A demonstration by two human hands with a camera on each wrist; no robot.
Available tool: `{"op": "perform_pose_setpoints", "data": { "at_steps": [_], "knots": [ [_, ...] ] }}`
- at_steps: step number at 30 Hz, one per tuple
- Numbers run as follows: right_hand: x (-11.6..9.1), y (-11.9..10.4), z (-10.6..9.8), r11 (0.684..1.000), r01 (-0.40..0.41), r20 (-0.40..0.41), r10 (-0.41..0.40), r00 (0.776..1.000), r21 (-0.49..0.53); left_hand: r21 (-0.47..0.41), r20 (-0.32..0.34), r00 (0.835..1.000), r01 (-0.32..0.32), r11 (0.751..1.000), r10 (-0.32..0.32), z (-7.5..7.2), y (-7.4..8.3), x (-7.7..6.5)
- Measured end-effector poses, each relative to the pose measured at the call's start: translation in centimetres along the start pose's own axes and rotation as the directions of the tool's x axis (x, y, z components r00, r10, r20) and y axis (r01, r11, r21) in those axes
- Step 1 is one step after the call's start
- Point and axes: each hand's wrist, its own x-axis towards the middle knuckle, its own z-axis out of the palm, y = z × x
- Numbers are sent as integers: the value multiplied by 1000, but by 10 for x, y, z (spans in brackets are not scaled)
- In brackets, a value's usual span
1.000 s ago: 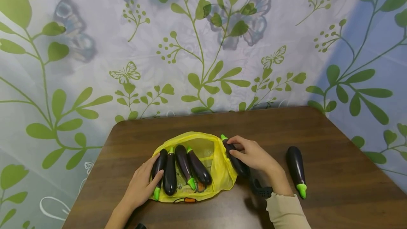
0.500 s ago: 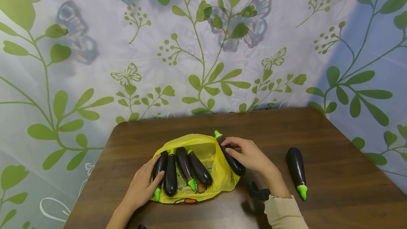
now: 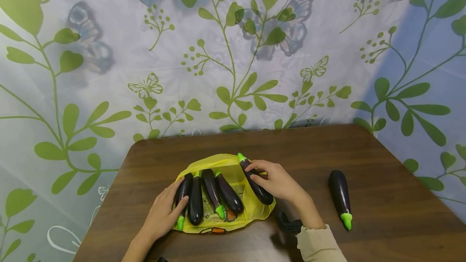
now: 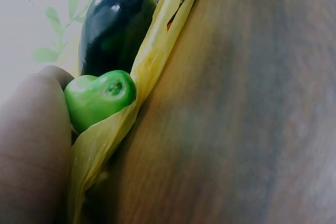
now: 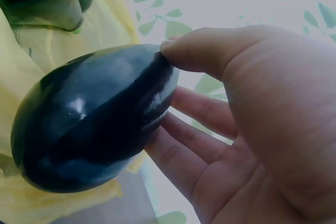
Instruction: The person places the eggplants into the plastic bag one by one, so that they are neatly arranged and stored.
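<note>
A yellow plastic bag [image 3: 260,209] lies spread open on the table, with several dark eggplants in a row in its mouth, among them one eggplant [image 3: 195,203] with its rounded end toward me. My left hand [image 3: 162,215] holds the bag's left side, its thumb across the leftmost eggplant [image 3: 183,189]; that one's green stem [image 4: 97,98] sits beside the thumb in the left wrist view. My right hand [image 3: 274,179] grips another eggplant [image 3: 260,191] between thumb and fingers, over the bag's right side, green stem pointing away. In the right wrist view its glossy round end [image 5: 94,119] shows.
A further eggplant [image 3: 339,195] lies on the brown wooden table [image 3: 386,197] to the right, stem toward me. A curtain [image 3: 233,51] printed with leaves and butterflies hangs behind the table's far edge. A black strap piece [image 3: 289,225] sits under my right wrist.
My right hand has carried its eggplant leftward from beside the bag to over the bag's right side, pressing the yellow edge down in view. My left hand has stayed in place.
</note>
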Motion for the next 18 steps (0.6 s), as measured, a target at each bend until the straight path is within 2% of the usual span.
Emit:
{"op": "perform_pose_setpoints", "data": {
  "at_steps": [8,18],
  "knots": [
    [5,2,17,999,35,12,-35,999,-36,-9,11,1000,13,1000,-13,0,1,-1],
    [9,-3,33,997,72,55,-71,996,-8,-1,9,1000,13,1000,-13,0,1,-1]
  ]
}}
